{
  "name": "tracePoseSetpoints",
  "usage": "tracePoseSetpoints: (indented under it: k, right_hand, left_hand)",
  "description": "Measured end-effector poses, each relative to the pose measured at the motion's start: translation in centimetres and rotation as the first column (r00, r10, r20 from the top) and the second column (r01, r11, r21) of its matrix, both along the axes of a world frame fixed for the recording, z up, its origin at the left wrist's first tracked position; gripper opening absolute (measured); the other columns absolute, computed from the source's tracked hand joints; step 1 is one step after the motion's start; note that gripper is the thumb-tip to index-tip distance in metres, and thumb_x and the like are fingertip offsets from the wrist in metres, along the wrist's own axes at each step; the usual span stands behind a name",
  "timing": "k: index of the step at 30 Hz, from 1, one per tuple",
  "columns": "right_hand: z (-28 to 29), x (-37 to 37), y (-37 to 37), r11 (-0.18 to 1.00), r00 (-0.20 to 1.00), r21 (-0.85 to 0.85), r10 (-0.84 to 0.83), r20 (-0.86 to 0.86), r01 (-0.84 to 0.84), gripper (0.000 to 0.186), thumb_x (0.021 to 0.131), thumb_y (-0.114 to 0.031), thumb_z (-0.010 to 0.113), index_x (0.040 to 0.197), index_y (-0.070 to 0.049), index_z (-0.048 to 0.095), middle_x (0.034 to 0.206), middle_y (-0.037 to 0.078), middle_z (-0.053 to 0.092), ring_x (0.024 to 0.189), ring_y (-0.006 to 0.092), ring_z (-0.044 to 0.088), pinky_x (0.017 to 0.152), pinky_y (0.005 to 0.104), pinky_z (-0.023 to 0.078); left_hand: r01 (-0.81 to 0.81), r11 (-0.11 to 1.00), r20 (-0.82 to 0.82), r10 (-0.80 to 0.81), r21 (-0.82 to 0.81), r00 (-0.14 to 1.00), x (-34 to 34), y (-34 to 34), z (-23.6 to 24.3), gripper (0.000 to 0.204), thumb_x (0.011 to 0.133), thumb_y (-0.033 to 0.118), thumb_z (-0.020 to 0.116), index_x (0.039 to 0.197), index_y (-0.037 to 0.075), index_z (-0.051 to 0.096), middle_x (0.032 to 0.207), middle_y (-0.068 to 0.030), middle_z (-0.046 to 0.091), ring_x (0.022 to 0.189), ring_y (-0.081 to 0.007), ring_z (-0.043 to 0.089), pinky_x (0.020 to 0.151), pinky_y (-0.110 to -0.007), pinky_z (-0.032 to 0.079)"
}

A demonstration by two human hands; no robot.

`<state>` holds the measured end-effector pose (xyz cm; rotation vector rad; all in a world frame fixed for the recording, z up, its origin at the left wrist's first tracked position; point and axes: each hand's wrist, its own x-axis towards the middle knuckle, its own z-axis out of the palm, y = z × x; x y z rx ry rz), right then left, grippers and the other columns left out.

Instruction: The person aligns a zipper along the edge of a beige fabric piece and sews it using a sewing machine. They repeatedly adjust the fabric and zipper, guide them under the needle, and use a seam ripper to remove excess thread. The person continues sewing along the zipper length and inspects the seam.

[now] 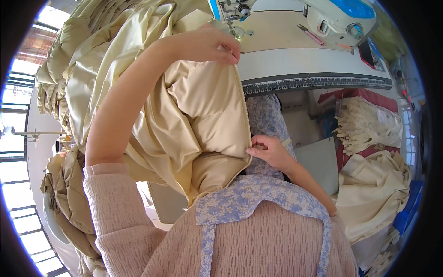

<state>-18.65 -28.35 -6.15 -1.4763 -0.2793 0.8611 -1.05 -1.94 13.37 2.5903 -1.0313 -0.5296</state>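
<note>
The padded beige garment [210, 104] drapes from the front of the bench [295, 62] down toward the person's lap, its zipper edge [245, 104] running nearly straight between the two hands. The left hand [206, 45] is up beside the needle area of the sewing machine [339, 14], its grip curled around the upper end of that edge, thumb and fingers seemingly pinching the cloth; the wrist hides part of what lies beneath. Lower down, the right hand [272, 152] has its grip closed in a light pinch of thumb and fingertips on the same edge. Holding it at two points well apart probably serves to stretch the zipper side flat, so that any ripple or mismatch along the teeth would show. The loose shiny cream cloth [108, 55] is heaped to the left, likely so its bulk does not drag on the edge. A ruler strip [318, 81] lines the bench front, presumably handy for checking lengths, and a small pink-handled tool [314, 36] lies under the machine's arm, within easy reach. The floral apron [258, 190] perhaps shields the knitted sweater [249, 240] from lint.
</note>
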Motion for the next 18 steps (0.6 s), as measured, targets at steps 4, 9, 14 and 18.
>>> tracePoseSetpoints:
  k: [4,9,14,18]
  right_hand:
    - [-0.8,-0.9,-0.6,0.995,0.999,0.098,0.022,-0.041,-0.018,0.019,0.097,-0.02,0.073,0.105,-0.003,0.07,0.079,-0.009,0.058,0.069,0.0003,0.044,0.063,0.0214,0.037]
    - [-0.7,-0.7,-1.8,0.991,0.994,0.09,0.1,-0.051,-0.095,0.022,0.098,-0.021,0.073,0.109,-0.002,0.07,0.085,-0.005,0.062,0.073,0.0028,0.049,0.065,0.0222,0.04]
    - [2.1,1.9,0.5,0.967,0.962,0.188,-0.205,0.183,0.17,0.029,0.099,-0.022,0.072,0.117,-0.001,0.068,0.1,0.002,0.067,0.087,0.0078,0.059,0.079,0.0243,0.049]
    - [3.9,5.2,3.2,0.896,0.926,0.373,-0.327,0.189,0.241,0.029,0.101,-0.022,0.07,0.119,0.0,0.067,0.105,0.004,0.069,0.096,0.0085,0.063,0.089,0.0256,0.051]
  left_hand:
    - [-0.02,0.999,0.019,0.021,-0.026,1.0,0.4,0.9,0.7,0.029,0.094,0.038,0.069,0.106,0.013,0.074,0.098,-0.0037,0.075,0.094,-0.0191,0.065,0.09,-0.036,0.051]
    - [-0.14,0.99,-0.098,0.137,-0.022,0.986,0.2,1.1,0.4,0.025,0.095,0.031,0.071,0.104,0.008,0.074,0.099,-0.0052,0.071,0.097,-0.0185,0.063,0.088,-0.035,0.049]
    - [-0.153,0.987,-0.138,0.145,-0.052,0.98,-0.1,0.6,1.0,0.025,0.094,0.029,0.073,0.103,0.006,0.073,0.101,-0.006,0.068,0.101,-0.0196,0.061,0.092,-0.035,0.046]
    - [-0.096,0.994,-0.108,0.09,-0.054,0.99,-0.3,0.3,2.0,0.034,0.092,0.036,0.074,0.106,0.006,0.072,0.101,-0.006,0.071,0.097,-0.0197,0.064,0.086,-0.035,0.05]
